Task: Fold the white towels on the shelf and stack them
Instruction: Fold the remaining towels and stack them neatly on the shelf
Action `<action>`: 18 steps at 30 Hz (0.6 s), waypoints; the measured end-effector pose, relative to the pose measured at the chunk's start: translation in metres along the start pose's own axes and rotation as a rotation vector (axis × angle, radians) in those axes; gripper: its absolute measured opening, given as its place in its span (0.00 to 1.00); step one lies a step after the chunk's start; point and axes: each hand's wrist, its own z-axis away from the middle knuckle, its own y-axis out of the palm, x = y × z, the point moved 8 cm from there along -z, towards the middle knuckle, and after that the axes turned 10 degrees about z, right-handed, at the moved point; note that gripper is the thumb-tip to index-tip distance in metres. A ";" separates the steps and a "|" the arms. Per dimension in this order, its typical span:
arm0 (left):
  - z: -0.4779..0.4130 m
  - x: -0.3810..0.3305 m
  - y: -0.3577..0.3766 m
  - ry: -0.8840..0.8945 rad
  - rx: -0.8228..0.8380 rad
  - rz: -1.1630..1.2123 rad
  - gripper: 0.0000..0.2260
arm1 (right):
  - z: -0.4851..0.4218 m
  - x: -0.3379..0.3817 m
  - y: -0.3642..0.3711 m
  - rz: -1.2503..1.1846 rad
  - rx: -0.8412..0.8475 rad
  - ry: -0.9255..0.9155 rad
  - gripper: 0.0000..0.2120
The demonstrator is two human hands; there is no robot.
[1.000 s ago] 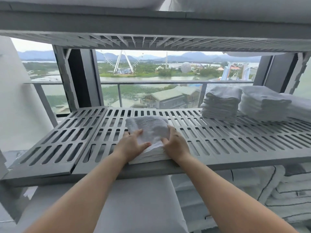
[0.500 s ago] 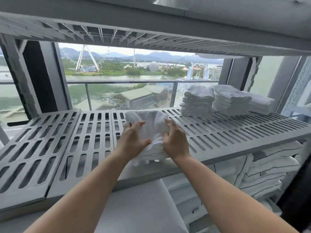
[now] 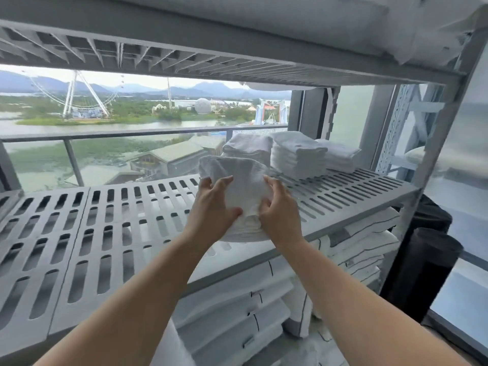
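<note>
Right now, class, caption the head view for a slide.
Left hand and right hand grip a folded towel over the slotted shelf, near stacked towels.

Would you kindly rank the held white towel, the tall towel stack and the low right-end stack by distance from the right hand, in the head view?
1. Held white towel: in the right hand's grip.
2. Tall stack of folded white towels: behind, slightly right.
3. Low white towel stack: farthest right.

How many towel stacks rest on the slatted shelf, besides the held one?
3, side by side at back right: left stack, middle stack, right stack; held towels partly hide the left.
</note>
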 end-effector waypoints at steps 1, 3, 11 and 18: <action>-0.005 -0.011 0.016 0.005 0.002 0.001 0.37 | -0.006 -0.017 -0.007 0.001 -0.006 0.011 0.25; -0.017 -0.034 0.051 0.014 0.013 0.002 0.37 | -0.019 -0.054 -0.023 0.002 -0.014 0.033 0.25; -0.065 -0.122 0.190 0.056 0.027 -0.004 0.36 | -0.070 -0.200 -0.092 -0.011 -0.108 0.121 0.24; -0.111 -0.163 0.281 0.109 0.060 0.003 0.36 | -0.113 -0.295 -0.125 -0.007 -0.167 0.156 0.25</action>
